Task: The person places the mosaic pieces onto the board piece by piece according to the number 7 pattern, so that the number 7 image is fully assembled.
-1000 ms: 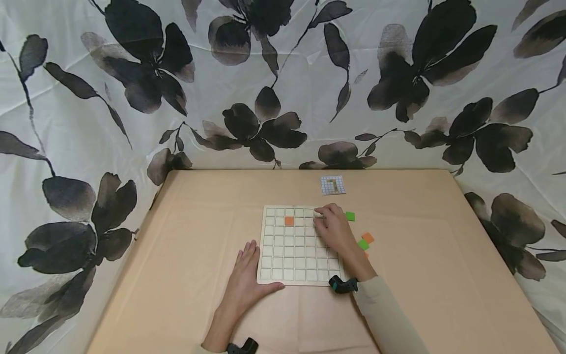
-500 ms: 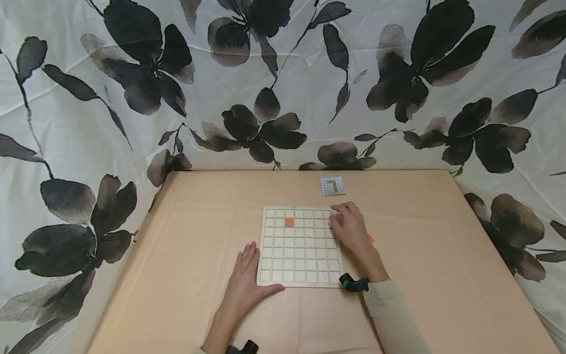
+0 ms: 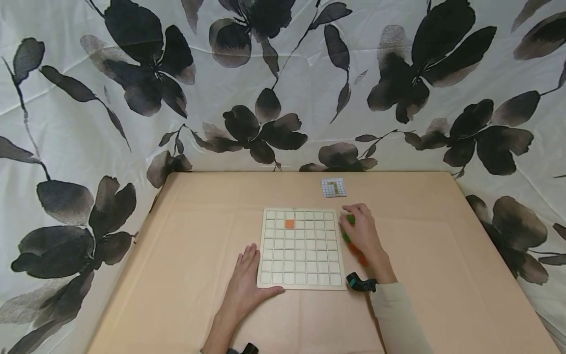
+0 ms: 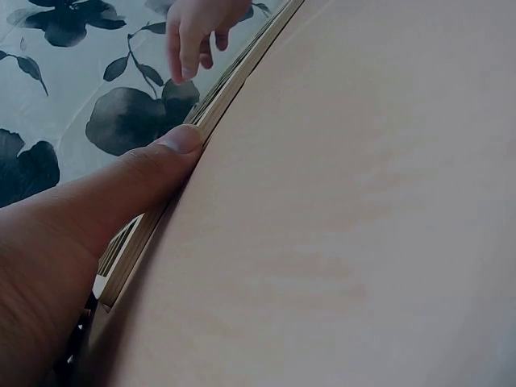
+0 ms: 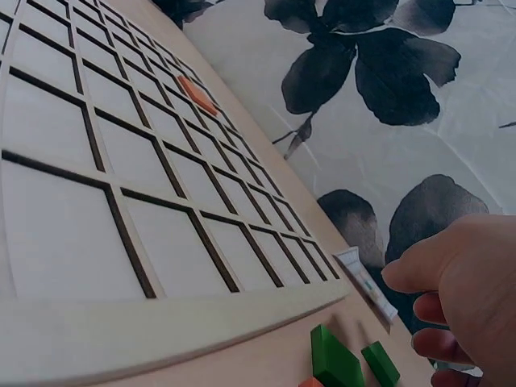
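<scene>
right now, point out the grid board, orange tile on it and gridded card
Grid board [image 3: 300, 244], head view: bare cell near its middle.
Orange tile [image 3: 289, 224], head view: middle of top face.
Gridded card [image 3: 333, 188], head view: middle of printed face.

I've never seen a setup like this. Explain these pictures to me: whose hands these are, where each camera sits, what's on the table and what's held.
No robot here, just a person's two bare hands. The wide pictures come from a camera worn on the head, looking forward and down. The other two come from cameras on the wrists, each watching its own hand.

On the table lies a pale board of square cells, with one orange tile in it. Loose green tiles lie to its right, and a small card with a grid lies beyond it. A flowered cloth hangs behind.

The left hand touches the board's edge. The right hand is near the loose tiles; I see nothing in its grip.
</scene>
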Available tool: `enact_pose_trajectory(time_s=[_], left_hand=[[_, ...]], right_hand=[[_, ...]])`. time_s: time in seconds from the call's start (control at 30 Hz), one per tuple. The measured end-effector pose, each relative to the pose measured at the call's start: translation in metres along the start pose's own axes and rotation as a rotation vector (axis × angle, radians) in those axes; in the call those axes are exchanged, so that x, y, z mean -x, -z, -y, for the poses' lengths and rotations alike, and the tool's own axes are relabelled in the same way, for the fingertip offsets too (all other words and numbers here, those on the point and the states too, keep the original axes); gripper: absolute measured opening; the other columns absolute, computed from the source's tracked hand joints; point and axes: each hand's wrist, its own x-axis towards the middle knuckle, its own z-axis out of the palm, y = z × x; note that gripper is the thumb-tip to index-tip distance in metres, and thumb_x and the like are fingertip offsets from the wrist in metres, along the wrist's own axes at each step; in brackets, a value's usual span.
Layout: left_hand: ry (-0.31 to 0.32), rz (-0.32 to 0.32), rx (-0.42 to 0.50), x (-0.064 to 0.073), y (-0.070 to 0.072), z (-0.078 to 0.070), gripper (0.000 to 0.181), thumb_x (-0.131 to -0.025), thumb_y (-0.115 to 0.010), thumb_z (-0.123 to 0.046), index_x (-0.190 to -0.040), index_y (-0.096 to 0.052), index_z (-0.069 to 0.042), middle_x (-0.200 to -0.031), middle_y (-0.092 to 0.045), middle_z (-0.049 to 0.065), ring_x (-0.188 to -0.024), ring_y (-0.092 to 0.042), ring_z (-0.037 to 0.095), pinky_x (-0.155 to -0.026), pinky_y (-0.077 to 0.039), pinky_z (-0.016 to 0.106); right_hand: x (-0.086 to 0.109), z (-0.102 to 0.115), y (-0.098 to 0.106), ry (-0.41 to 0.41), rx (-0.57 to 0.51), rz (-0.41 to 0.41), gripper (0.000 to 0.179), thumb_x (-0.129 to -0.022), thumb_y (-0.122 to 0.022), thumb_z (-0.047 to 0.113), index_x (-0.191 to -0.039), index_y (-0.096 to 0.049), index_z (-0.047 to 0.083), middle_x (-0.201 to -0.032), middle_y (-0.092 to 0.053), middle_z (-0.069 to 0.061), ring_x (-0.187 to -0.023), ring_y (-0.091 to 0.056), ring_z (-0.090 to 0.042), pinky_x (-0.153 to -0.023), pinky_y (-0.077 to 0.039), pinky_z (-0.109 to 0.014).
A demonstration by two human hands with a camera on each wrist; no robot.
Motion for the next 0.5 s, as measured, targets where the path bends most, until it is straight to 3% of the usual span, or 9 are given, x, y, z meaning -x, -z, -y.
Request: enact_pose_trajectory(time_s=[0.2, 0.5], left_hand=[[0.013, 0.019, 0.009, 0.0, -0.001, 0.0, 0.126, -0.059, -0.082, -0.073, -0.151, -0.039, 0.003, -0.164, -0.03, 0.016, -0.156, -0.021, 0.029, -0.131, -0.016, 0.041], [0.021, 0.016, 0.012, -0.001, 0.0, -0.001, 0.126, -0.06, -0.081, -0.073, -0.152, -0.039, 0.002, -0.164, -0.029, 0.016, -0.156, -0.02, 0.028, -0.131, -0.015, 0.041]], right_hand=[[0.002, -0.007, 0.002, -0.041, 0.021, 0.019, 0.037, -0.097, -0.064, 0.017, -0.129, -0.063, -0.001, -0.125, -0.053, -0.02, -0.114, -0.051, -0.037, -0.091, -0.053, -0.052], [-0.002, -0.017, 0.006, -0.07, 0.063, 0.047, 0.042, -0.095, -0.065, 0.018, -0.132, -0.061, -0.002, -0.129, -0.051, -0.024, -0.119, -0.046, -0.042, -0.096, -0.045, -0.059]])
